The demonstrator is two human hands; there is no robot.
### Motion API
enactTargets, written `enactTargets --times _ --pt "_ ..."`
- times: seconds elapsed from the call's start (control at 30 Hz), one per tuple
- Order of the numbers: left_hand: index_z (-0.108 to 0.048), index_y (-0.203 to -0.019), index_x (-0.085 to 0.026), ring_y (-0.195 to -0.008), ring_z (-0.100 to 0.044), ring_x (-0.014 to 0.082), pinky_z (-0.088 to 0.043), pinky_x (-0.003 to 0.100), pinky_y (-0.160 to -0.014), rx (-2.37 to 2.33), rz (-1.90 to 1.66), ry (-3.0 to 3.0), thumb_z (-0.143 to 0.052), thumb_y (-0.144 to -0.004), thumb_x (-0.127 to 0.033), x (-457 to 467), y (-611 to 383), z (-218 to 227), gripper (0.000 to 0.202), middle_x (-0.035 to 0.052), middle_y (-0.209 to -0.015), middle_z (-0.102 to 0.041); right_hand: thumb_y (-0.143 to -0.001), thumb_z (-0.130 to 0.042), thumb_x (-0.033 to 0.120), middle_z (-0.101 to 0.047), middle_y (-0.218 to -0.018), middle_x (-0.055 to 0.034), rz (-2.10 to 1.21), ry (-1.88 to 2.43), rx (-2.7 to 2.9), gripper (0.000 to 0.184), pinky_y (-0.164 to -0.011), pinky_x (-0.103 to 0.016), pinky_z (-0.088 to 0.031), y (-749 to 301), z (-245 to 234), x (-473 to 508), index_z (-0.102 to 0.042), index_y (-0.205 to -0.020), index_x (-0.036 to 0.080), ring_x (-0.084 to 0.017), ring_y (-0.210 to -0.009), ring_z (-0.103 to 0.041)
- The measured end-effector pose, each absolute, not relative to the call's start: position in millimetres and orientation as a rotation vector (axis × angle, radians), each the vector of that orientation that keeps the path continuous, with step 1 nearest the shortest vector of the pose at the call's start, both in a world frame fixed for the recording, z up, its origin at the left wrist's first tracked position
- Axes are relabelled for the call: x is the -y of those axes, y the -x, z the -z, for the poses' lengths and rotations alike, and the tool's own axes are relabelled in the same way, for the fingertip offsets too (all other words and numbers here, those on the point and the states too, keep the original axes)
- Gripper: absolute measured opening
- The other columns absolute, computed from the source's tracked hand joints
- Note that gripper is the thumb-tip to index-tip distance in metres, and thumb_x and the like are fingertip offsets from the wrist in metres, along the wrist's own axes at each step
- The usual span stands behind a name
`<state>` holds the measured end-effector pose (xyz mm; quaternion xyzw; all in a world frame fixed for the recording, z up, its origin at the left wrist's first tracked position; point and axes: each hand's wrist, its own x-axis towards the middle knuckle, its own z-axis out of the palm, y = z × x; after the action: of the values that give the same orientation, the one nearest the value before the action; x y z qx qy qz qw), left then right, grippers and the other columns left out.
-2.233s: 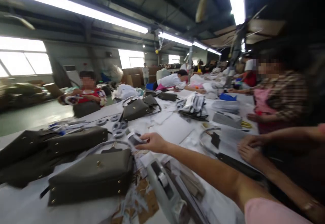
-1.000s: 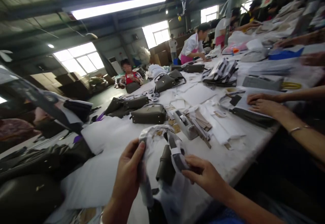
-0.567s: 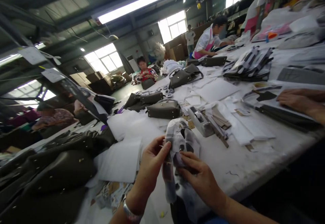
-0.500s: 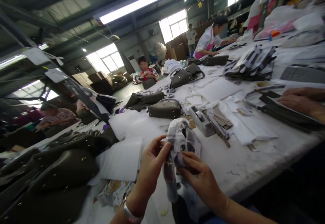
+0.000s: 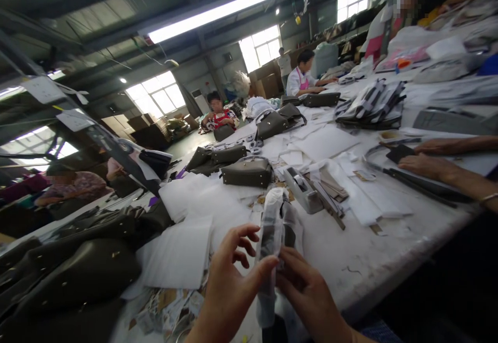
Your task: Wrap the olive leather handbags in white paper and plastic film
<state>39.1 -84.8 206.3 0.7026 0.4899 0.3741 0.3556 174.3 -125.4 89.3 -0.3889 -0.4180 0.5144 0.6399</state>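
Note:
I hold a dark strap wrapped in white paper (image 5: pixel 272 234) upright over the near edge of the white table (image 5: pixel 361 260). My left hand (image 5: pixel 233 286) pinches the wrapped strap with the thumb against its lower part, the other fingers curled loosely behind it. My right hand (image 5: pixel 307 293) grips the same wrapped strap from the right, fingers closed on it. A grey tape dispenser (image 5: pixel 303 190) stands just beyond it, and an olive handbag (image 5: pixel 247 172) lies further back.
Dark olive bags (image 5: pixel 81 270) are heaped at the near left beside white foam sheets (image 5: pixel 179 255). Another person's hands (image 5: pixel 424 159) rest on a dark strap at the right. Several workers sit along the table's far side. More bags (image 5: pixel 278 120) and wrapped straps (image 5: pixel 369 104) lie further back.
I reached across the table earlier, then brought the wrapped strap close to me. Since half a second ago my left fingers have loosened and the strap stands more upright.

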Motion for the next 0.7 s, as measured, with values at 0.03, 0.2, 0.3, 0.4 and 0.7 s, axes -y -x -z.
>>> enactTargets --times 0.03,0.2,0.3,0.4,0.7 --pt "-0.067 -0.112 -0.026 -0.085 -0.06 0.0201 -0.049 0.027 -0.066 -1.287 -0.978 -1.849 -0.08 -0.074 -0.038 84.8 -39.7 -204.1 0.042 0.006 -0.105 -0.066 -0.082 -0.076 0.045 -0.063 -0.126 -0.0117 -1.211 0.88 0.905 0.042 -0.089 -0.037 -0.059 -173.8 -85.5 126.2 -0.07 -0.117 0.024 -0.029 -0.111 -0.065" --pt "-0.063 -0.127 -0.027 -0.118 -0.057 0.0308 -0.053 0.034 -0.086 -1.247 -0.838 -1.675 -0.072 -0.081 -0.048 78.8 -38.9 -194.5 0.052 0.0096 -0.128 -0.064 -0.082 -0.076 0.045 -0.073 -0.102 -0.009 -1.42 0.816 0.81 0.047 -0.079 -0.037 -0.059 -172.8 -75.2 129.8 -0.058 -0.119 0.022 -0.025 -0.087 -0.072" --pt "-0.06 -0.133 -0.026 -0.115 -0.06 0.0325 -0.053 0.038 -0.09 -1.101 -0.691 -1.522 -0.066 -0.086 -0.052 77.0 -38.5 -196.7 0.054 0.009 -0.126 -0.066 -0.083 -0.075 0.042 -0.073 -0.092 -0.0067 -1.367 0.898 0.865 0.047 -0.074 -0.035 -0.058 -173.8 -76.1 129.6 -0.056 -0.121 0.022 -0.024 -0.083 -0.071" --pt "-0.065 -0.127 -0.024 -0.103 -0.064 0.0289 -0.051 0.037 -0.091 -1.029 -0.651 -1.525 -0.062 -0.089 -0.053 78.1 -39.2 -202.6 0.048 0.0073 -0.116 -0.07 -0.084 -0.073 0.036 -0.071 -0.096 -0.0057 -1.202 0.977 0.976 0.04 -0.072 -0.032 -0.059 -175.3 -78.5 128.6 -0.06 -0.12 0.024 -0.021 -0.078 -0.07" --pt "-0.073 -0.101 -0.02 -0.083 -0.058 0.0193 -0.046 0.024 -0.073 -1.008 -0.651 -1.387 -0.064 -0.088 -0.052 83.0 -41.7 -202.2 0.037 0.0039 -0.088 -0.068 -0.088 -0.06 0.011 -0.064 -0.121 -0.0078 -0.753 0.957 1.305 0.037 -0.081 -0.027 -0.06 -182.5 -85.7 126.0 -0.066 -0.121 0.028 -0.021 -0.1 -0.068"
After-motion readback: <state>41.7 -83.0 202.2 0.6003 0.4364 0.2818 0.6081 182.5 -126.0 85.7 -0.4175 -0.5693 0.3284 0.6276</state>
